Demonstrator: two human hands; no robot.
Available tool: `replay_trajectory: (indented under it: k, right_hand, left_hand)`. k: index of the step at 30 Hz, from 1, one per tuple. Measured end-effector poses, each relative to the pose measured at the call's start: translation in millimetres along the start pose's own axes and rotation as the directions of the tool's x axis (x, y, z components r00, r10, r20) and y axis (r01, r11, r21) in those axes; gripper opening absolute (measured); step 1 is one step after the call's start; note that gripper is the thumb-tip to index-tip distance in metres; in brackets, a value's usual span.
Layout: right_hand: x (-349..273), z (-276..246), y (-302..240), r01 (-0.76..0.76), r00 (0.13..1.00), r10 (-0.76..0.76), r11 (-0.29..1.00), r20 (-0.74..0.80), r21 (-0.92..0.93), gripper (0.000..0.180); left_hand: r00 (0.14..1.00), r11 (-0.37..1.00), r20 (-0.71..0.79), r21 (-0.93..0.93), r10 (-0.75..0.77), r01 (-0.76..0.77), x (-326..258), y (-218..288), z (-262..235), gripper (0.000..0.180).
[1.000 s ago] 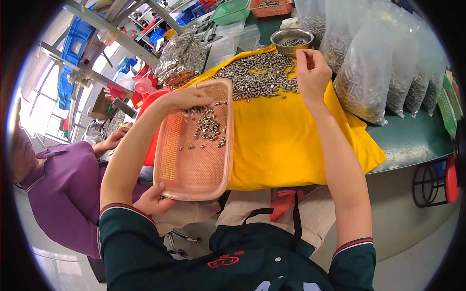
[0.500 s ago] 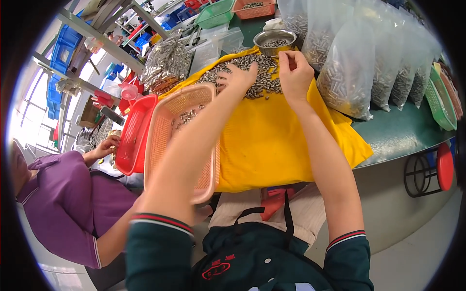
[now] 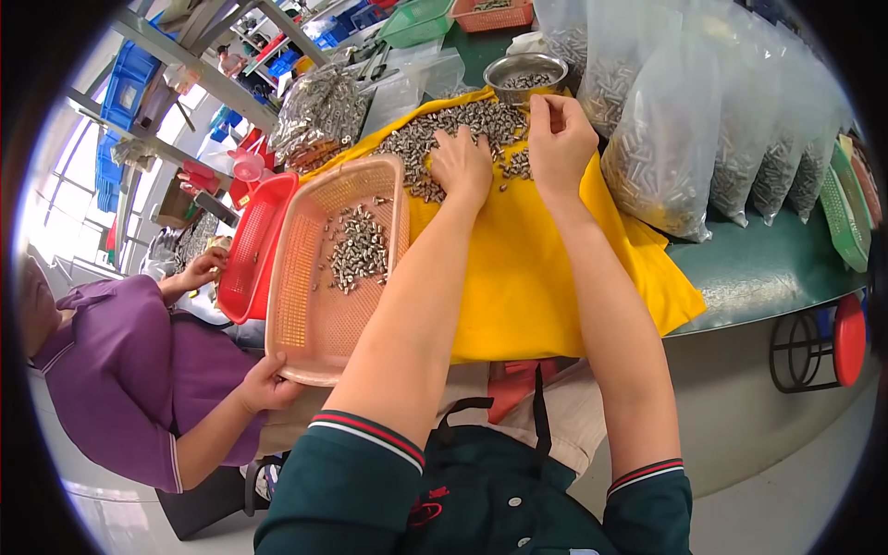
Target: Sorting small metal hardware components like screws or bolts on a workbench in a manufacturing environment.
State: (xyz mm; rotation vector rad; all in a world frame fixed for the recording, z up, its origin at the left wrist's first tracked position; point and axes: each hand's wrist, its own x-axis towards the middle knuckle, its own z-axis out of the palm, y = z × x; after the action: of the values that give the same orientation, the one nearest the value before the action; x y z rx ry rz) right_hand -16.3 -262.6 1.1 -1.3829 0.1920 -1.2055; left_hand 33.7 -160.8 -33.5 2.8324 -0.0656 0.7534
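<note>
Left hand (image 3: 461, 165) lies flat, released, on the screw pile (image 3: 444, 134) upper centre; right hand (image 3: 558, 139) pinches screws beside the steel bowl (image 3: 525, 72), handy for dropping.

Dark green worktop (image 3: 768, 268), rounded front edge, bare patch at the near right. A yellow cloth (image 3: 546, 277) is spread over it, its front hanging past the edge. Clear plastic bags of small metal parts (image 3: 666, 148) stand in a row along the right, the nearest touching the cloth. Small round steel bowl (image 3: 525, 74) behind the cloth. Green mesh tray (image 3: 414, 20) and orange mesh tray (image 3: 490, 14) at the far side.
</note>
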Motion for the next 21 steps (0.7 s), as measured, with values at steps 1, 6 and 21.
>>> replay_trajectory:
  k: [1, 6, 21]
  right_hand:
    - [0.2, -2.2, 0.7, 0.004, 1.0, -0.004, 1.0, 0.0, -0.016, 0.013]
    - [-1.0, -4.1, 3.7, 0.04, 0.999, -0.04, 0.998, -0.005, -0.048, 0.013]
    - [-1.2, -1.0, 2.2, -0.017, 1.0, 0.016, 1.0, 0.022, 0.014, 0.014]
  left_hand:
    - [0.999, 0.999, -0.007, -0.003, 0.037, -0.037, 0.6, -0.2, 1.1, 0.026]
    - [0.962, 0.991, 0.268, -0.13, 0.044, -0.009, 32.7, -18.4, -2.5, 0.024]
    - [0.535, 0.833, 0.838, -0.371, 0.11, 0.411, 50.6, -129.7, -181.3, 0.024]
